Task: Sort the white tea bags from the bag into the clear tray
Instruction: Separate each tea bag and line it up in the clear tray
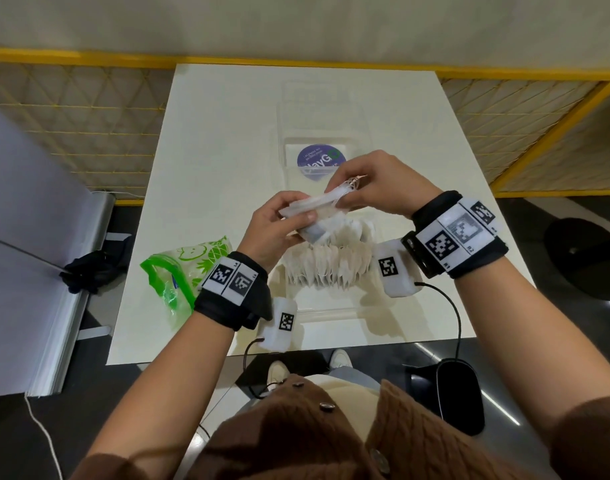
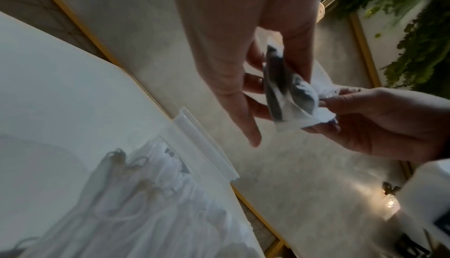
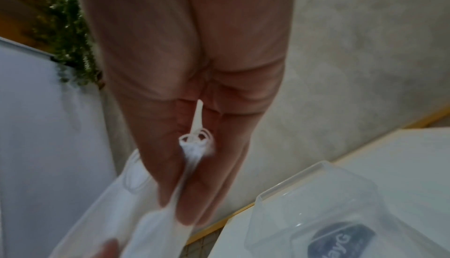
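Note:
A small stack of white tea bags [image 1: 317, 204] hangs above the clear tray [image 1: 331, 311], held from both ends. My left hand [image 1: 296, 213] grips its near-left end, and my right hand [image 1: 348, 192] pinches the far-right end where the strings bunch. In the left wrist view the held tea bags [image 2: 287, 96] sit between my left fingers [image 2: 250, 123] and the right hand [image 2: 380, 119]. The right wrist view shows the stack [image 3: 192, 152] squeezed between my right fingers [image 3: 155, 166]. A fanned row of tea bags [image 1: 331, 266] stands in the tray's near part. The green printed bag [image 1: 179, 271] lies at the table's left.
The tray's far compartment holds a round purple sticker [image 1: 319, 161]. Its rim [image 2: 207, 146] and the sticker [image 3: 340, 241] also show in the wrist views. The white table [image 1: 227, 133] ends close to my body. Yellow-framed mesh panels [image 1: 71, 109] flank it.

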A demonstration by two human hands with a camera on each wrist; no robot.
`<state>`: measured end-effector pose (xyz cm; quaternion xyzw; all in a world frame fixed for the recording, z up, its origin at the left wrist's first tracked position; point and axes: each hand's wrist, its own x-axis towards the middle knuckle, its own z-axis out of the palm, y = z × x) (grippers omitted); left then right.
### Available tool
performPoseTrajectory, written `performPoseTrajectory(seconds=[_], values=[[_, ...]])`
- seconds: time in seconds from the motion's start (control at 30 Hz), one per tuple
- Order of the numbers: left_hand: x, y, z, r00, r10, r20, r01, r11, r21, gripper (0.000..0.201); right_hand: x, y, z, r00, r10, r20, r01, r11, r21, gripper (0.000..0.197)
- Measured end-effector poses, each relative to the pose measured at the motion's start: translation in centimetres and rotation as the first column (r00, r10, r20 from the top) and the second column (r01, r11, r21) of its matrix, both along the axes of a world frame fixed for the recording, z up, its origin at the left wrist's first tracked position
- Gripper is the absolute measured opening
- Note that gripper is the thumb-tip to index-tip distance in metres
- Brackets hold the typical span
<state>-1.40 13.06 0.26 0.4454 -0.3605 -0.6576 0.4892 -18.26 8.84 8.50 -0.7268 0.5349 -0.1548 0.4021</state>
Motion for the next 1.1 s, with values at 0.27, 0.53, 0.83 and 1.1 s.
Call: performPoseTrajectory(seconds=[0.27, 0.53, 0.83, 1.1], values=[[-1.0, -0.1, 0.0, 0.996, -0.027, -0.089, 0.031, 0.998, 0.046, 0.026, -1.1, 0.5, -0.3, 0.986, -0.061, 0.157, 0.022, 0.971, 0.239, 0.014], [-2.4, -0.2, -0.4, 0.985, -0.129, -0.113, 0.143, 0.982, 0.124, 0.024, -3.3, 1.5, -0.4, 0.970, -0.165, 0.179, 0.096, 0.935, 0.340, 0.021], [-7.4, -0.5, -1.1, 0.941, -0.330, -0.073, 0.336, 0.896, 0.288, 0.021, -8.0, 3.6, -1.1, 0.932, -0.334, 0.142, 0.265, 0.894, 0.362, 0.022], [-11.6, 0.9, -1.1, 0.810, -0.582, -0.071, 0.538, 0.691, 0.482, 0.049, -12.1, 3.5, -3.4, 0.876, -0.425, -0.227, 0.475, 0.843, 0.253, 0.011]])
